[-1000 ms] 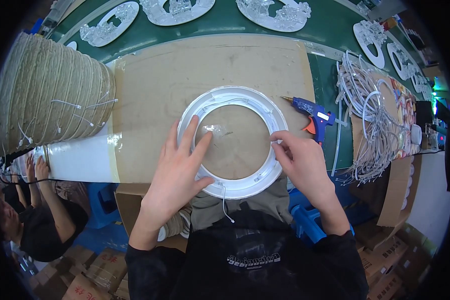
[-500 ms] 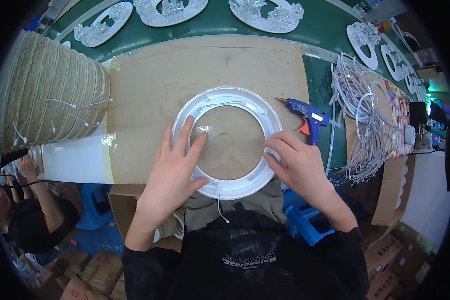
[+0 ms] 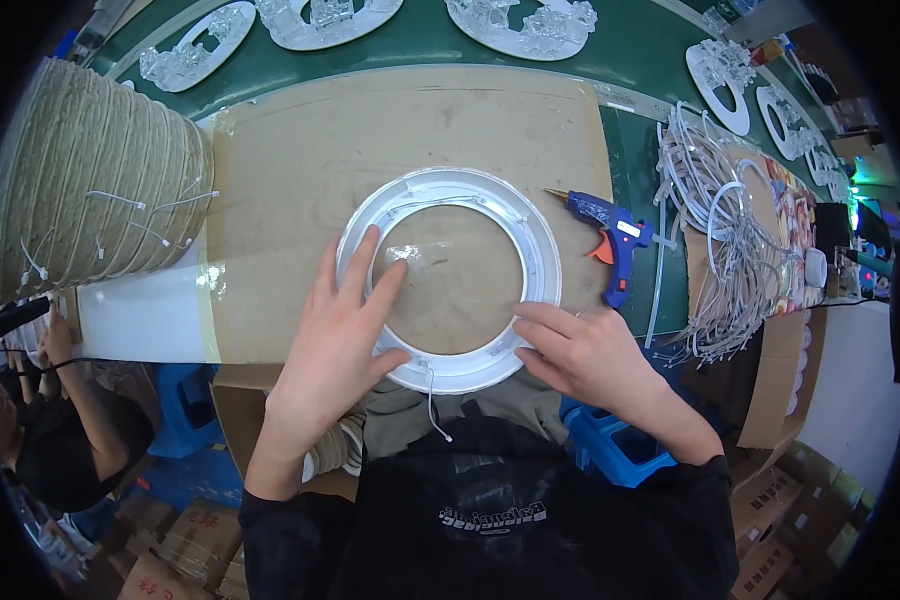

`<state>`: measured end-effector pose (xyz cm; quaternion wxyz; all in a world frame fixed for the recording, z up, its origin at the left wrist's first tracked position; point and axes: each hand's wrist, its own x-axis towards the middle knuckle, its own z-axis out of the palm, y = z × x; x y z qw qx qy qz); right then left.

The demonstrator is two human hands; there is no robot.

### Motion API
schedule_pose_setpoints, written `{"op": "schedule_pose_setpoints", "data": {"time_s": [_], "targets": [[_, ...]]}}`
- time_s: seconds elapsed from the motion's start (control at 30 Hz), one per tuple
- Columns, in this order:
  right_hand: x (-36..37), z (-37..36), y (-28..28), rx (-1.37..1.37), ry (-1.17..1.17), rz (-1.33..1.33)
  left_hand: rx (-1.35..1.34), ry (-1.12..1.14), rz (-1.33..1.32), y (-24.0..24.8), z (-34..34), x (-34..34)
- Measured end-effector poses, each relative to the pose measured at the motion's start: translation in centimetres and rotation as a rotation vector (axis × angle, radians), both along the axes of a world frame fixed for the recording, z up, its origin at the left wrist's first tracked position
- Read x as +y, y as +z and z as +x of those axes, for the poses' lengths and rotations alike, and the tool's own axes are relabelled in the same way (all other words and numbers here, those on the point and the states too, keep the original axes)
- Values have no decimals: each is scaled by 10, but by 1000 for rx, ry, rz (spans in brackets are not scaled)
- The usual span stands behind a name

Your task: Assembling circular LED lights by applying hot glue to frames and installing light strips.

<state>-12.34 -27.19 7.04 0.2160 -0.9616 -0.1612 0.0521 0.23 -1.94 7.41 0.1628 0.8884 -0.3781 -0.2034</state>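
Left hand point(image 3: 338, 345) flat, right hand point(image 3: 585, 352) loosely curled, both on white ring point(image 3: 542, 255), near rim hidden

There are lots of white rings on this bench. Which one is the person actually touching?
The large plain white ring on the brown cardboard sheet: the left hand and right hand rest on it. The decorated rings lie untouched on the green surface.

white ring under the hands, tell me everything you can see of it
The white ring is a flat, wide hoop, plastic by its look, lying on the brown cardboard sheet at the table's near edge. A thin white wire trails off its near rim. The left hand lies across its left side; the right hand presses its lower right.
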Motion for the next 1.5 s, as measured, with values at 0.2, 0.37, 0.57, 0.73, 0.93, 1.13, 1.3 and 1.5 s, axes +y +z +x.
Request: {"op": "schedule_pose_setpoints", "data": {"time_s": [0.2,0.37,0.57,0.73,0.93,1.13,1.3,1.5], "targets": [[-3,-7,-4,-49,-13,-18,-35,-73,-134,-10,-3,15],[10,2,16,-106,-221,8,-83,-59,-18,-25,-11,1],[9,28,42,86,34,-221,-214,33,-343,-75,-17,7],[7,32,41,160,78,-246,-149,21,-270,-83,-12,6],[4,48,53,298,127,-279,-131,1,-259,-76,-10,4],[7,60,40,286,204,-406,-120,-14,-241,-71,-5,5],[7,62,27,131,286,-471,-78,-4,-190,-68,-5,5],[20,63,56,193,365,-532,-68,-7,-186,-57,-9,6]]}}
